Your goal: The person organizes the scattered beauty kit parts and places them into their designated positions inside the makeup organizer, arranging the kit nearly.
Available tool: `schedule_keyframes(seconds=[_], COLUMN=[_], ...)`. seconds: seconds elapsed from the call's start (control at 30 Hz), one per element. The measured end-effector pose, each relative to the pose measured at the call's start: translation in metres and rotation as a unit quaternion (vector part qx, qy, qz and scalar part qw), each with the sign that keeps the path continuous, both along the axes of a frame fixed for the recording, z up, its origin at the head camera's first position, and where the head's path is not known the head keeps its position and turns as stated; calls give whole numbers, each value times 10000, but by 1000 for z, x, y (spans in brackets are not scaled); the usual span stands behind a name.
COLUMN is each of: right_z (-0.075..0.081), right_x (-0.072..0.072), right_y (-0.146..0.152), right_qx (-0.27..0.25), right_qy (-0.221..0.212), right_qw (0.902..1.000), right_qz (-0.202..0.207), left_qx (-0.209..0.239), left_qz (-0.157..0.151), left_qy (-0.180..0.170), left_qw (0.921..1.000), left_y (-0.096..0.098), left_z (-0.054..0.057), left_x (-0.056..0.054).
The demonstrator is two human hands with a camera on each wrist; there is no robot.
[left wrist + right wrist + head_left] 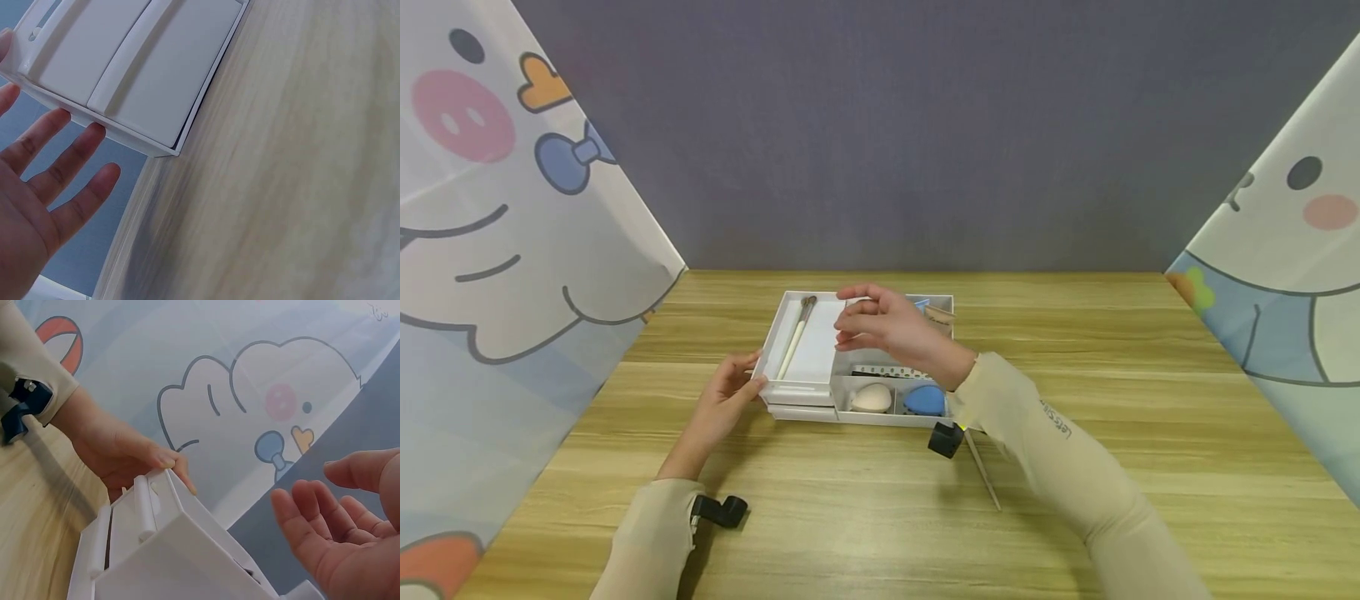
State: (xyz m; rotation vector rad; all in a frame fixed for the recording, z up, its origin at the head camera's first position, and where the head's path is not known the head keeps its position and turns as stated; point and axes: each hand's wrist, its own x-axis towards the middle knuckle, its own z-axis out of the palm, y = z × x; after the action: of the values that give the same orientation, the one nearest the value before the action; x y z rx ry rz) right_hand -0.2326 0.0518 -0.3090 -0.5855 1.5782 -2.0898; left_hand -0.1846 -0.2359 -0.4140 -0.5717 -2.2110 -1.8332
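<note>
A white organizer box [816,354] with drawers on its left half lies on the table. My left hand [728,394] holds its front left corner, thumb at the front and fingertips against the side. My right hand [887,327] hovers over the middle of the box, fingers loosely bent, with nothing in it. A pale-handled makeup brush [794,337] lies in the left top tray. In front compartments sit a cream makeup sponge [872,398] and a blue makeup sponge [925,400]. The right hand partly hides the compartments behind them.
Small tubes [938,316] stand in the back right compartment. A dotted strip [887,371] and a dark slim item lie behind the sponges. On the wooden table [850,517], a thin pale stick [983,471] lies front right. A grey wall panel [925,150] rises behind.
</note>
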Motion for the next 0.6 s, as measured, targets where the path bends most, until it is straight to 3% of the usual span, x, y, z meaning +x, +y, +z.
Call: schedule_keyframes(seconds=[0.23,0.6], right_z=[-3,-11], right_x=[2,4], right_y=[22,60], right_qx=[210,528], right_qy=[320,554], right_qw=[9993,9968], right_qz=[55,-239], left_qx=[-158,-214], left_qz=[152,178], left_qy=[-90,-133], left_qw=[9997,9995], left_y=[3,2], left_z=[4,3], left_x=[3,2])
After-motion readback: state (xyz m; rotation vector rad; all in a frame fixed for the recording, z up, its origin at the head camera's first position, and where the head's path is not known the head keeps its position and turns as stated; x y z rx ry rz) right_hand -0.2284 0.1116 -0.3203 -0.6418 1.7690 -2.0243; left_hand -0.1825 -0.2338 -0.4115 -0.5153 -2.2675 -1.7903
